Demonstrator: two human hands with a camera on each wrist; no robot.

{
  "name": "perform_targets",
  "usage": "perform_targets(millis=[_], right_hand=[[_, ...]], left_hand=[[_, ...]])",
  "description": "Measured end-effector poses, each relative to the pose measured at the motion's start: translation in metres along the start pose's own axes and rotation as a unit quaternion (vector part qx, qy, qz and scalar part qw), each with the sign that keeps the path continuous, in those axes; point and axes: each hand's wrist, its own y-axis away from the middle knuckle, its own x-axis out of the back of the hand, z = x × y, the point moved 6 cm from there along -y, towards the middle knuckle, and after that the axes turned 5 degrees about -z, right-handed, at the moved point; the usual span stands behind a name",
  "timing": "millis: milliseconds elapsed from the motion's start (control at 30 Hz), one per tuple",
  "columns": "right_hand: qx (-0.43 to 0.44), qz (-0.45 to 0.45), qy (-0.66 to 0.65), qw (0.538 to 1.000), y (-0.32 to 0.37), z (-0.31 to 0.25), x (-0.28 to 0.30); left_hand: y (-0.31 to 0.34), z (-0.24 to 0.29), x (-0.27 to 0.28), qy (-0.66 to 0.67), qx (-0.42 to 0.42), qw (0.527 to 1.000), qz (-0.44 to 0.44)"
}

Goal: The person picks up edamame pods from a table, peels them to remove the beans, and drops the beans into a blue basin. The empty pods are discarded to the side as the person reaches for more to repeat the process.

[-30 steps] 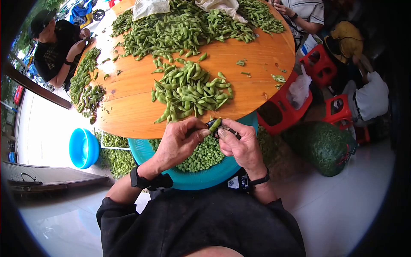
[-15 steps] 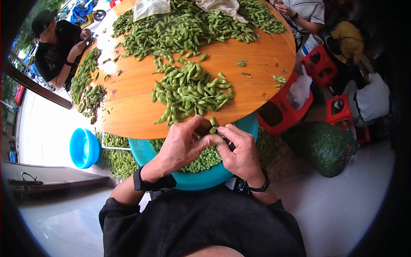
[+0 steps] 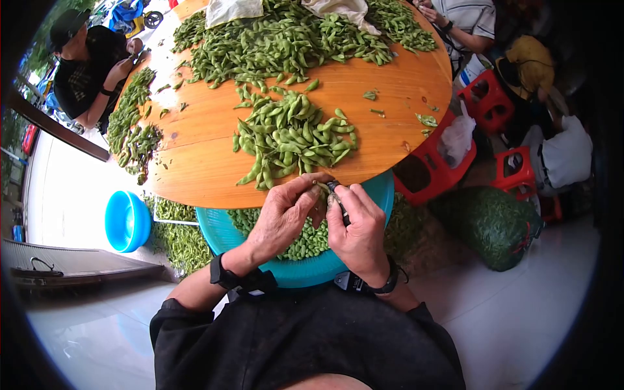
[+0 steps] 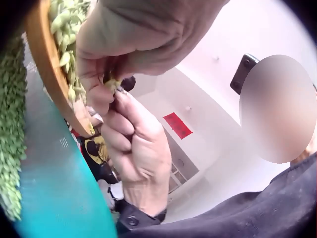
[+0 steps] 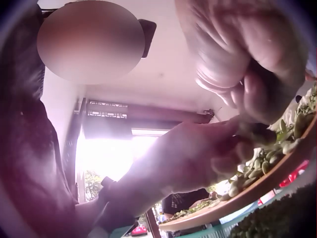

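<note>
Over the near table edge, my left hand [image 3: 281, 213] pinches a green bean pod [image 3: 320, 188] between thumb and fingers. My right hand [image 3: 359, 235] meets it from the right, gripping a small black tool [image 3: 342, 207] whose end is at the pod; its exact kind is hidden by the fingers. The left wrist view shows both hands' fingertips together around the pod [image 4: 114, 83]. Below the hands, a teal basin [image 3: 305, 275] holds many shelled green beans [image 3: 305, 248]. A small heap of whole pods [image 3: 289, 138] lies just beyond on the wooden table [image 3: 201, 133].
A large pod pile [image 3: 260, 55] covers the table's far side, with cloths [image 3: 233, 11] on top. Another person [image 3: 88, 71] sits at left; others are at right. Red stools [image 3: 435, 162] and a full green sack [image 3: 484, 224] stand right; a blue basin [image 3: 127, 221] is left.
Half a second ago a pod stood upright above the touching hands; now my thumbs are farther apart, with the pod lower between the fingertips. The heap on the table looks the same.
</note>
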Motion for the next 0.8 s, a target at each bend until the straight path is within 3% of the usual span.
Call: perform_targets(millis=[67,100,133,167,200,233,367,433,467,500,533,567,633,733,767,800], right_hand=[[0.008,0.006,0.017,1.000,0.001,-0.002,-0.003],[0.010,0.012,0.032,0.999,0.002,-0.004,-0.005],[0.012,0.018,0.046,0.999,0.002,-0.005,-0.005],[0.012,0.018,0.047,0.999,0.001,-0.006,-0.005],[0.024,0.022,0.055,0.998,0.001,-0.008,-0.004],[0.036,0.026,0.064,0.997,0.002,-0.009,-0.004],[0.051,0.036,0.051,0.997,0.003,-0.007,0.001],[0.041,0.032,0.022,0.998,0.002,-0.003,0.004],[0.041,0.034,0.022,0.998,0.002,-0.002,0.007],[0.048,0.033,0.024,0.998,0.001,-0.001,0.008],[0.054,0.032,0.025,0.998,0.001,-0.002,0.009],[0.055,0.034,0.026,0.998,0.001,-0.002,0.010],[0.042,0.032,0.024,0.998,0.001,-0.001,0.010],[0.027,0.035,0.014,0.999,0.004,0.001,0.011],[0.028,0.034,0.015,0.999,0.003,0.002,0.013],[0.017,0.024,-0.010,1.000,0.001,0.007,0.016]], left_hand=[[0.001,-0.004,-0.008,0.137,-0.031,0.990,0.019],[0.002,0.000,-0.009,0.005,-0.054,0.997,0.046],[0.000,-0.003,-0.010,0.005,-0.054,0.997,0.046],[0.002,0.008,-0.011,-0.136,-0.201,0.968,0.068],[0.006,0.012,-0.018,-0.272,-0.338,0.897,0.087],[-0.006,-0.026,-0.012,-0.052,-0.143,0.985,0.081],[-0.009,-0.036,-0.011,0.048,-0.103,0.993,0.042],[-0.003,-0.012,-0.019,-0.216,-0.211,0.953,0.037],[-0.006,-0.017,-0.021,-0.217,-0.211,0.952,0.036],[-0.014,-0.032,-0.015,-0.017,-0.143,0.987,0.070],[-0.018,-0.048,-0.012,0.184,-0.069,0.975,0.100],[-0.017,-0.048,-0.012,0.183,-0.070,0.976,0.099],[-0.014,-0.030,-0.025,0.336,-0.060,0.940,0.005],[-0.014,-0.024,-0.033,0.393,0.014,0.918,0.046],[-0.013,-0.026,-0.029,0.393,0.014,0.918,0.045],[-0.012,-0.028,-0.026,0.317,0.029,0.948,0.005]])
